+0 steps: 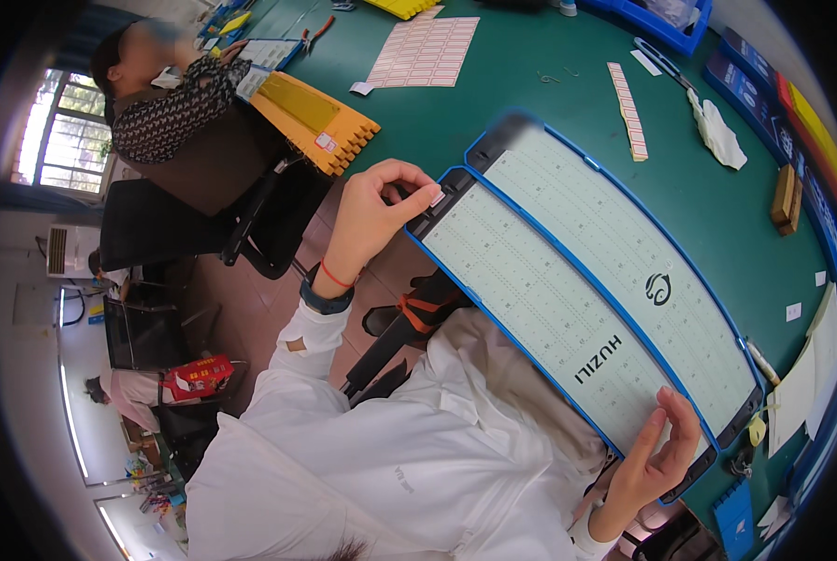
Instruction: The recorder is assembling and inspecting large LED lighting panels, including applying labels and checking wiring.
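A long two-panel folding case [530, 271] lies slantwise over the table's near edge, with pale dotted faces, blue rims and black end pieces. At its far left end my left hand [373, 210] is closed, thumb and forefinger pinching a small white label [439, 197] against the black end piece. My right hand [654, 458] rests over the near panel's right end, fingers loosely bent and apart, with nothing visible in it. Sheets of red-bordered labels [428, 51] lie beyond the case, and a narrow label strip [628, 112] lies to their right.
Scissors [659, 62], crumpled white paper [717, 133] and a wooden block [786, 199] are on the green table [540, 98]. A blue bin [685, 33] stands at the back. At left, another person [180, 122] sits beside stacked orange cases [297, 112].
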Available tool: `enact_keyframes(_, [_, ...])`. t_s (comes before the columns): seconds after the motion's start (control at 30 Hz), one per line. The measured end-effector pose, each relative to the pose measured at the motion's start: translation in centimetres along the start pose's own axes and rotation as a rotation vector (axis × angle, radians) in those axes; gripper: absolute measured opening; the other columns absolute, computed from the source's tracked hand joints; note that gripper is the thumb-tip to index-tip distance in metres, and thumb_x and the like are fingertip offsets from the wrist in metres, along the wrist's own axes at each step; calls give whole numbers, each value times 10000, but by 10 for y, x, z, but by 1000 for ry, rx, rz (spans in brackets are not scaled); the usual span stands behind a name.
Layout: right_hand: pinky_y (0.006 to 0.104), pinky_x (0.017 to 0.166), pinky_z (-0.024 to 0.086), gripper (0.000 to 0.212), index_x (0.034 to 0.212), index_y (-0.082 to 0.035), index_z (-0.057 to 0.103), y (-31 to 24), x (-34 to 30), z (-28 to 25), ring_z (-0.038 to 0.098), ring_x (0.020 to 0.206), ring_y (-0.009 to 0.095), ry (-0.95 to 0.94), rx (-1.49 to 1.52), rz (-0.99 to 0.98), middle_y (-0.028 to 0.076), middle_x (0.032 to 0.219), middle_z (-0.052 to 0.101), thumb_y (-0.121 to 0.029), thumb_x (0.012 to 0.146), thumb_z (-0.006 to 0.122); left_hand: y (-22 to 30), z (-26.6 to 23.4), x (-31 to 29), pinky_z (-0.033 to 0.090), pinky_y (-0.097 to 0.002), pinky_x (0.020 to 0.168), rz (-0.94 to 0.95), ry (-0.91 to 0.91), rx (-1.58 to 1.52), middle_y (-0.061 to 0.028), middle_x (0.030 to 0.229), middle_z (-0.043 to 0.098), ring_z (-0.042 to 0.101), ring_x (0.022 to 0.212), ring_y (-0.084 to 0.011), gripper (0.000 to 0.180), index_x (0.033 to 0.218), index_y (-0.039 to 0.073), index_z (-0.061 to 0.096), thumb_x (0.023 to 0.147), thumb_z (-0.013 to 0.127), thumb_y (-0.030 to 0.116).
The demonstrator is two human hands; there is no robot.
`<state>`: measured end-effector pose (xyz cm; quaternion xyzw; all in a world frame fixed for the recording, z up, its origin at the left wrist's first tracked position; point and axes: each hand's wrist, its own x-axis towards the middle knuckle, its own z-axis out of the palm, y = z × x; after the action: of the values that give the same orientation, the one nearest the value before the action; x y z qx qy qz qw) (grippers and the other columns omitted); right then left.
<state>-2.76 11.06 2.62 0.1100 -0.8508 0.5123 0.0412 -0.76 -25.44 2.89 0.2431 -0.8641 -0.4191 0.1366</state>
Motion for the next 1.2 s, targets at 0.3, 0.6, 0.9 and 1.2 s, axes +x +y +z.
enact_keyframes(0.3, [322,891,427,222,1046,38,562,-1,-2,4,573,965,232,27,24,-16,138,1017,614,97,844,489,-2,2,2,363,-174,582,85,22,38,24,796,609,487,659,-29,103,763,35,607,778,692,91])
enact_keyframes(0.6, [311,897,428,199,1044,34,566,-4,-1,1,576,958,214,45,65,11,133,1010,613,73,861,497,-8,-4,-4,402,-180,659,50,18,-206,-37,889,644,547,758,-45,168,1020,-1,569,865,585,61])
enact_keyframes(0.9, [291,851,435,194,1019,25,588,-4,-7,-45,580,918,198,140,-41,-64,117,995,625,68,837,536,1,10,-42,463,-302,827,454,160,185,-115,1016,643,614,932,-225,159,987,6,652,853,568,19])
enact_keyframes(1.2, [261,742,450,177,1022,-7,613,-23,41,-148,598,830,142,87,-402,-8,68,954,656,-12,854,555,-29,25,-35,407,-363,932,617,255,251,-140,1188,559,530,1095,-288,218,1060,-15,612,864,528,27])
